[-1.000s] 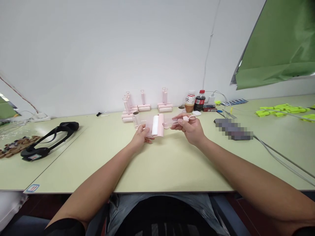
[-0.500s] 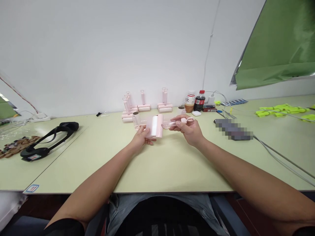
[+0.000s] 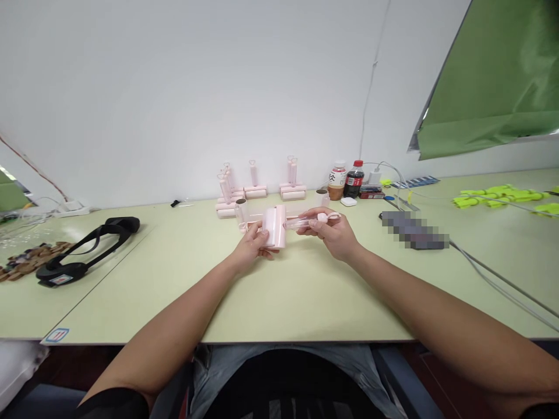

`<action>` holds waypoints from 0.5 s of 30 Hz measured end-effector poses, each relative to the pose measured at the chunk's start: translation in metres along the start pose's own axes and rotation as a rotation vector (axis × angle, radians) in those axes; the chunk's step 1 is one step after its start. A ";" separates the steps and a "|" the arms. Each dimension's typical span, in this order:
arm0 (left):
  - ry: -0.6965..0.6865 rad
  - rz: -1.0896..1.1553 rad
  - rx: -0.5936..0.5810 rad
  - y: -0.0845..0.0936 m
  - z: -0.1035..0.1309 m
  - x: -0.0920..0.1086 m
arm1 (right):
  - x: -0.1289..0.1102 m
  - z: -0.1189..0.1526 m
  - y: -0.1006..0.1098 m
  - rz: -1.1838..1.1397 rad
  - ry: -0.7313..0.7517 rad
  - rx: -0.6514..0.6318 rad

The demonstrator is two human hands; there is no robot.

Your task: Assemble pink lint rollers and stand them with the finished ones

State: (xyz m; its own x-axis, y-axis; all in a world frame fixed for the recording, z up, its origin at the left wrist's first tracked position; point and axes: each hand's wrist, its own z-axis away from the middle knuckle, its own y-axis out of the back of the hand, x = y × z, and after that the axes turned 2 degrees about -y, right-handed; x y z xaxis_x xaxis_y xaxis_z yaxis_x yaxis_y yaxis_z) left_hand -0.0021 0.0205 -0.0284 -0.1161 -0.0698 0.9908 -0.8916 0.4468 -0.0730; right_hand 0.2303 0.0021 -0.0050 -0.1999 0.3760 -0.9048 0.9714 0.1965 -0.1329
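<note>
My left hand [image 3: 251, 247] is closed round the pink and white head of a lint roller [image 3: 276, 228], its cover wrapped about the white roll. In my right hand [image 3: 328, 233] is the roller's clear pink handle [image 3: 301, 223], with a loop at its outer end. The handle's inner end meets the side of the head; whether it is joined there I cannot tell. Just behind my left hand stands a see-through piece with a paper roll [image 3: 241, 209]. Another such roll [image 3: 322, 196] stands behind my right hand.
Several pink lint rollers [image 3: 293, 192] stand along the wall. Two drink bottles [image 3: 337, 181] and a white case [image 3: 348, 201] are right of them. A blurred-out dark device [image 3: 413, 230] with a cable lies to the right, a black headset strap [image 3: 87, 256] to the left.
The cover, partly open before with the white roll showing, now lies closer round it. My right hand and the handle have shifted slightly left, against the head.
</note>
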 end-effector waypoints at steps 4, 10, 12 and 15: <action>0.008 0.000 0.004 -0.001 0.001 0.001 | 0.000 0.000 -0.001 -0.009 -0.004 -0.004; 0.029 0.020 -0.016 -0.002 0.003 0.005 | 0.000 0.000 -0.004 -0.039 -0.011 0.047; 0.036 0.026 -0.006 -0.002 0.002 0.005 | 0.001 -0.001 -0.006 -0.041 -0.018 0.050; 0.042 0.039 0.030 -0.003 0.001 0.002 | 0.001 -0.001 -0.007 -0.022 -0.040 0.029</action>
State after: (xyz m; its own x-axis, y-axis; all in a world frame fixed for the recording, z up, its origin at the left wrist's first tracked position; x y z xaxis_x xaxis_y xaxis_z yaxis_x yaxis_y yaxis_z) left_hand 0.0003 0.0183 -0.0264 -0.1328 -0.0152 0.9910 -0.8996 0.4215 -0.1141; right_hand 0.2233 0.0021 -0.0046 -0.2163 0.3358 -0.9168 0.9704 0.1775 -0.1639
